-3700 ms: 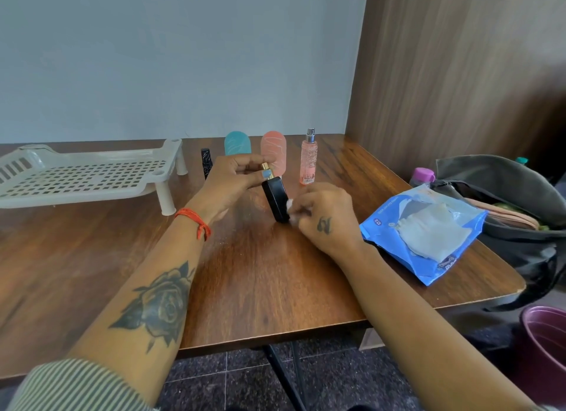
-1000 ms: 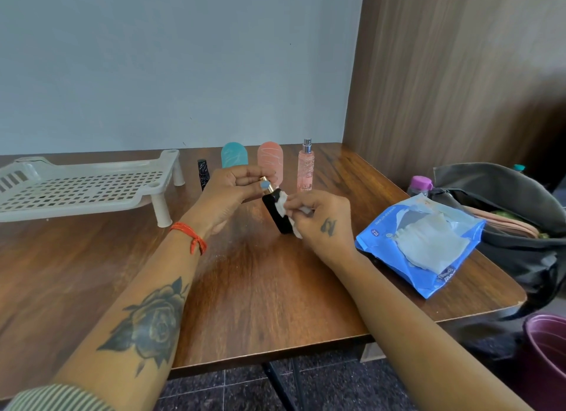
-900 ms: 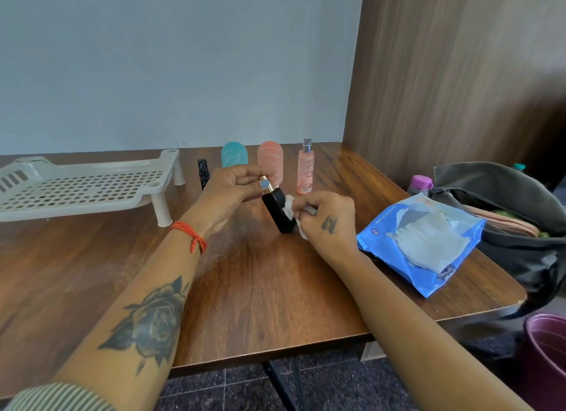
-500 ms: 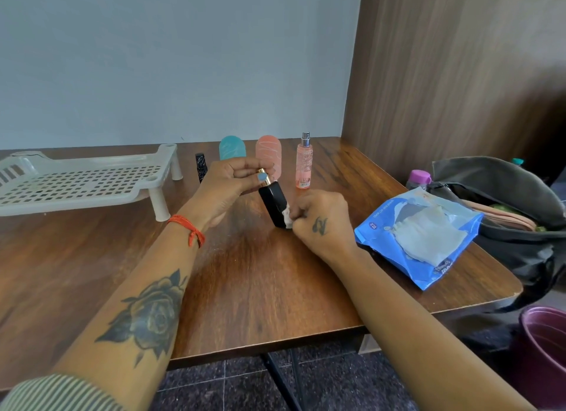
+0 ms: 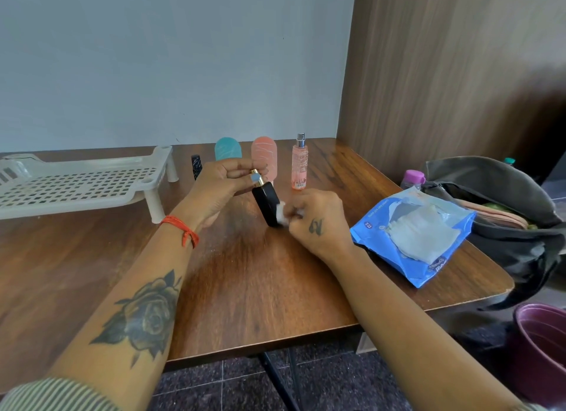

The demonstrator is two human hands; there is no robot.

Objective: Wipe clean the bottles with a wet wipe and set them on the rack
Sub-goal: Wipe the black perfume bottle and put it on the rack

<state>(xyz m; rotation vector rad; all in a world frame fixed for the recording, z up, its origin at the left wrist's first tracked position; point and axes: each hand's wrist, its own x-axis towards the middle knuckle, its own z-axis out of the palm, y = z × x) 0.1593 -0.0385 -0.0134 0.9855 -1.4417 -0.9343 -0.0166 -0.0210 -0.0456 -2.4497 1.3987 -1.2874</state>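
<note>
Left hand [image 5: 220, 187] tilts the black bottle [image 5: 266, 204], grip pinching its neck; right hand [image 5: 315, 224], knuckles up, grip closed, presses the wet wipe [image 5: 281, 214] against it.

Rack [image 5: 76, 184] cut off left; bin [image 5: 542, 349] cropped right.

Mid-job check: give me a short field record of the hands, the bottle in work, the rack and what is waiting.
left hand: holds black bottle near its gold top, tilted
right hand: presses wet wipe on the bottle's lower side
rack: white, no bottles on it
waiting: teal bottle, coral bottle, pink spray bottle, small dark bottle, all upright
wipe pack: blue, open, on the table
</note>
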